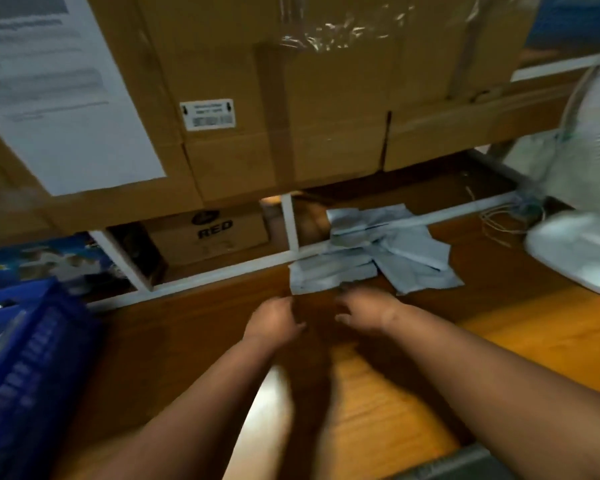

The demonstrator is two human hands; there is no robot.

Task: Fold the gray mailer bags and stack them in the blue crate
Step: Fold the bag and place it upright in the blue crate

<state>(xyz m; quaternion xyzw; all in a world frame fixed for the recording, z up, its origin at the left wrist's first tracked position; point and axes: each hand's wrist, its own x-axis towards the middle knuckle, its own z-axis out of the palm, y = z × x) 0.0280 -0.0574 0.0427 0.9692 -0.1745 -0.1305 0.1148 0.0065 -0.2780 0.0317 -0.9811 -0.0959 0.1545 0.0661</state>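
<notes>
Two hands reach to the gray mailer bags (371, 252) heaped on the wooden table (520, 327); your left hand (274, 318) and right hand (366, 310) are blurred, fingers curled, grip impossible to tell; the blue crate (32, 358) is cut off at left.

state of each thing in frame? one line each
mailer bags: loose overlapping pile on floor, none picked up
blue crate: on floor at left, contents unclear
left hand: empty, near pile's edge
right hand: empty, fingers at pile's edge
fan: standing at right, blurred
</notes>
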